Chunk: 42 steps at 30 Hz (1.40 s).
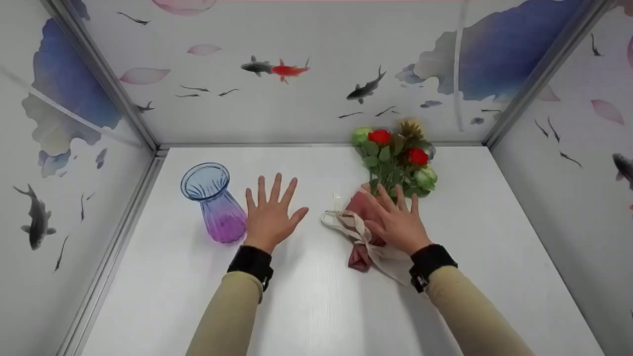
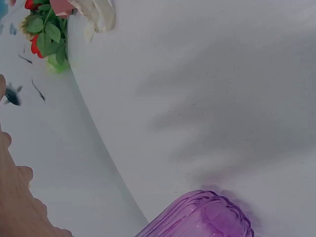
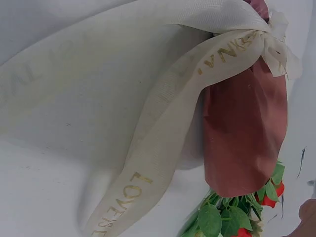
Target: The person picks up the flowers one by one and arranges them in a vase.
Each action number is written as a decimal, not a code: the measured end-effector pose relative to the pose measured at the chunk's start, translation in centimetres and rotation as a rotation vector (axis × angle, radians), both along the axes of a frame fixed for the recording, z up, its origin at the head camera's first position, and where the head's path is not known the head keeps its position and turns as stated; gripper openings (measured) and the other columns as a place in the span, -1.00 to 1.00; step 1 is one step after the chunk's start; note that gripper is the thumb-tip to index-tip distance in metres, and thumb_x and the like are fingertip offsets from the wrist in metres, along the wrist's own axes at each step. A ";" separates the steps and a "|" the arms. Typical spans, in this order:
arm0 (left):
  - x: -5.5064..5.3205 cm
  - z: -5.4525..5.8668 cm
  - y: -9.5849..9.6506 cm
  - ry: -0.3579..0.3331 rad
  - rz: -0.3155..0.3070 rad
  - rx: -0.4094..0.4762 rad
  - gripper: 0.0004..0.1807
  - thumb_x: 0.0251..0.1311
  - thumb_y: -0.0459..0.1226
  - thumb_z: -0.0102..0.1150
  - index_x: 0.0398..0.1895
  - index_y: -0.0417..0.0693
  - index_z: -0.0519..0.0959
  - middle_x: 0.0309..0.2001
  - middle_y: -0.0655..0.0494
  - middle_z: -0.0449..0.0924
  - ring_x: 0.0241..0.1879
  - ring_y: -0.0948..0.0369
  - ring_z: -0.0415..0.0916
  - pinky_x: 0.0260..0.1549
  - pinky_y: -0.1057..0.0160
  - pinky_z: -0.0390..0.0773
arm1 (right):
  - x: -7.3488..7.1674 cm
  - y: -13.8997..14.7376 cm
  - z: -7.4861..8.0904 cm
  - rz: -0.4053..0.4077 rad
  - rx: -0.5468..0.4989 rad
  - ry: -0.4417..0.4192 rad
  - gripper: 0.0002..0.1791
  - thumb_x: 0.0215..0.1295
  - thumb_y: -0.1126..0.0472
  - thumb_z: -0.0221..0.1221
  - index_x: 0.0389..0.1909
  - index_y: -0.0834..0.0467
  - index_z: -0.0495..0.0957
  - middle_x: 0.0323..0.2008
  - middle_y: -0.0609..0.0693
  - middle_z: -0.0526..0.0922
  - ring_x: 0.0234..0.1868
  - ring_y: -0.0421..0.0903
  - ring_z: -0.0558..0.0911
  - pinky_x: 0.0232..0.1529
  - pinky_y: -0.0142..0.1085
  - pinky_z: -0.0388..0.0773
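Observation:
My left hand (image 1: 270,217) is spread palm down above the white table, its fingers straight and holding nothing. Just left of it stands a ribbed glass vase (image 1: 217,207), blue at the rim and purple at the base; the purple base (image 2: 212,217) shows in the left wrist view. My right hand (image 1: 403,227), fingers also spread, hovers over a bouquet wrapped in dusty-red paper (image 1: 359,205). A cream ribbon (image 3: 163,113) with gold lettering ties the wrap. Red roses (image 1: 380,137), green blooms (image 1: 425,177) and leaves stick out at the far end.
The white table (image 1: 316,316) is enclosed by a back wall (image 1: 316,99) and side walls printed with fish and petals. Metal strips (image 1: 109,74) run along the corners. Both wrists wear black bands (image 1: 251,262).

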<state>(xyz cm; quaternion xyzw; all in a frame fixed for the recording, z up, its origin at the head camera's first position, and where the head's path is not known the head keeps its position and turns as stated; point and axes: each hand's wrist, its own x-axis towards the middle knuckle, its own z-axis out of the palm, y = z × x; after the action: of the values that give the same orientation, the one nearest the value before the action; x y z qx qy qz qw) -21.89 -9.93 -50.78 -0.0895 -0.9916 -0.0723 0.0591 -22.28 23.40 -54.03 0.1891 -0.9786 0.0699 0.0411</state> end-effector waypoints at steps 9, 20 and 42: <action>0.7 -1.3 0.3 -0.016 -0.051 0.005 -0.15 0.38 0.40 -0.23 0.66 0.40 -0.04 0.66 0.05 -0.12 0.62 -0.21 -0.31 0.46 -0.39 -0.20 | 0.5 0.1 -1.4 0.124 -0.003 -0.022 -0.21 0.47 -0.27 0.07 0.62 -0.14 0.10 0.62 0.08 0.07 0.60 0.34 -0.05 0.45 0.44 -0.22; 1.9 -2.9 0.4 -0.093 -0.076 0.041 -0.16 0.39 0.39 -0.21 0.65 0.39 -0.01 0.66 0.06 -0.11 0.61 -0.22 -0.29 0.46 -0.40 -0.20 | 1.7 -0.3 -2.6 0.196 0.004 -0.093 -0.23 0.47 -0.24 0.09 0.61 -0.14 0.13 0.61 0.08 0.08 0.61 0.30 -0.07 0.46 0.41 -0.17; 3.6 -5.8 1.5 -0.265 -0.182 0.067 -0.19 0.41 0.31 -0.09 0.63 0.29 0.11 0.62 -0.02 0.04 0.58 -0.28 -0.15 0.42 -0.42 -0.05 | 3.0 -2.0 -5.4 0.300 -0.038 -0.040 -0.39 0.50 -0.02 0.14 0.48 0.10 0.38 0.51 0.28 0.25 0.54 0.27 0.20 0.52 0.14 0.11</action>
<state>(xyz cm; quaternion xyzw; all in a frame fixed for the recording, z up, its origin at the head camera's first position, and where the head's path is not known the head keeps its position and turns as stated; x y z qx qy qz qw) -18.24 -8.41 -56.56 -0.1665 -0.9756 -0.1215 -0.0760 -19.27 21.44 -59.47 0.3309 -0.9385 0.0974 0.0140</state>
